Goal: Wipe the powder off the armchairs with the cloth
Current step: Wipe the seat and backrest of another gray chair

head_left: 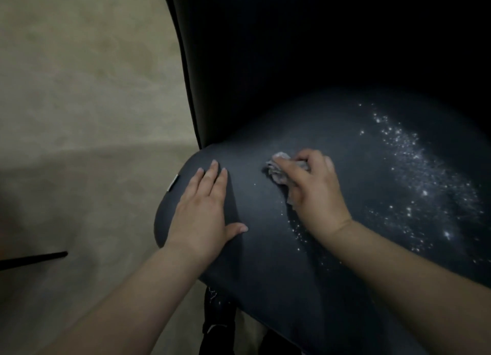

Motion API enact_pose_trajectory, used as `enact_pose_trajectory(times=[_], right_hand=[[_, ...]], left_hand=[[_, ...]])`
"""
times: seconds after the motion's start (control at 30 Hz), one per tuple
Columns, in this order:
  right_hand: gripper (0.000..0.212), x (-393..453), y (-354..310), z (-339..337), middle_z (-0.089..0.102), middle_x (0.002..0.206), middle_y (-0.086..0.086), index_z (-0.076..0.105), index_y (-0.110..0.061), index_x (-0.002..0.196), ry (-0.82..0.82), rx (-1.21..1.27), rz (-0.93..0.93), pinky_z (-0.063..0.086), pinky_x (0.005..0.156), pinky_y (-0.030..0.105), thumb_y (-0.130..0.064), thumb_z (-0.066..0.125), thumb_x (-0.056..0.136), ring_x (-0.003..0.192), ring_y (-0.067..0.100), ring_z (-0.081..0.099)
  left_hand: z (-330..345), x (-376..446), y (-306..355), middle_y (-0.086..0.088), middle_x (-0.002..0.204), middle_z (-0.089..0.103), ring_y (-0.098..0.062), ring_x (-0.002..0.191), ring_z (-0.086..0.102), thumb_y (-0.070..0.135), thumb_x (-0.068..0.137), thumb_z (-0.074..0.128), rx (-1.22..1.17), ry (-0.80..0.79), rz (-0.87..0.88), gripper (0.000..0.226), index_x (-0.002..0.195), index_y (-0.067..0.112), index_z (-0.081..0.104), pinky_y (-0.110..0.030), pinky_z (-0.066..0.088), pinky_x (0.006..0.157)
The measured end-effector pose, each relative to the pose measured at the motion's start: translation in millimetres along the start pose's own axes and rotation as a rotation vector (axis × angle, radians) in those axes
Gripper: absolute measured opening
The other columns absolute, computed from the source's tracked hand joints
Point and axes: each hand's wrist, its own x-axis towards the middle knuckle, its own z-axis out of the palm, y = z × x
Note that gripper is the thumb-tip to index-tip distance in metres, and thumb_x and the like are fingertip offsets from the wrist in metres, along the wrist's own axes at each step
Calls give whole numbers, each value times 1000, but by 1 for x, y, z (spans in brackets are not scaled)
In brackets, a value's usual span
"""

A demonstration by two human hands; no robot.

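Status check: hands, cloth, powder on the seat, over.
Left hand flat on seat. Right hand grips cloth. Powder remains right of it. Nothing blocking.

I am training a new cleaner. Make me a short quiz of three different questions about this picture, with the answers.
1. True or false: the left hand holds the cloth.
2. Most powder lies: A) left of both hands, B) right of the right hand, C) on the floor.
3. Fill in: the left hand rests flat on the armchair's ____.

Key: 1 false; 2 B; 3 seat.
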Motion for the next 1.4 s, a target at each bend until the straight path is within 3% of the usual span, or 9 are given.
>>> enact_pose_trajectory(times=[0.2,0.4,0.6,0.73,0.87,1.03,1.13,1.27,1.4], right_hand=[[47,53,6,10,45,117,20,60,-23,125,179,52,309,45,92,46,-2,50,85,103,41,48],[40,-3,-5,6,55,114,16,66,-20,121,-50,-58,-123,44,82,39,-17,47,86,99,33,44],[34,50,1,17,48,118,21,65,-18,123,168,-29,231,42,91,40,-13,57,90,106,40,44],[35,22,-31,35,50,117,13,64,-24,121,1,16,-34,47,84,43,-16,62,87,102,33,45],[39,-3,6,6,56,107,15,69,-24,115,-73,-51,-252,47,76,41,-13,58,80,92,34,47],[31,37,7,11,46,111,15,68,-25,115,160,0,139,46,90,41,-12,56,89,104,36,45],[28,13,-22,27,43,111,8,59,-36,109,116,74,33,48,84,39,-19,65,88,101,30,47],[34,-31,4,2,54,108,13,69,-26,116,-50,-10,-184,46,76,36,-29,52,87,92,33,50],[31,-4,44,-12,46,109,9,69,-19,115,114,-21,121,42,90,24,-31,56,89,98,11,38]], left_hand=[[1,1,3,8,160,-15,-17,147,-12,56,75,69,-25,0,-14,112,153,21,-4,-31,0,119],[1,1,1,7,159,-18,-17,146,-13,65,73,64,-6,-14,-2,116,153,21,-7,-33,3,120],[7,-5,3,7,158,-21,-15,145,-18,73,77,52,-19,47,9,110,152,21,-10,-32,-2,118],[8,-6,0,8,158,-20,-12,145,-18,72,75,55,-41,47,11,112,152,22,-8,-32,1,118],[7,-7,0,9,159,-18,-11,145,-15,72,72,59,-45,35,11,114,153,22,-5,-32,6,118],[9,-10,9,9,159,-17,-11,145,-16,70,73,60,-85,50,-6,114,153,21,-5,-33,6,118],[12,-11,16,8,159,-19,-11,145,-18,70,73,60,-81,34,10,115,153,20,-6,-30,0,117],[12,-14,22,8,159,-19,-11,145,-18,68,70,65,-59,1,47,119,153,20,-6,-28,-2,116],[15,-17,31,10,158,-19,-10,145,-18,65,69,69,-48,-9,58,121,153,21,-7,-30,1,116]])
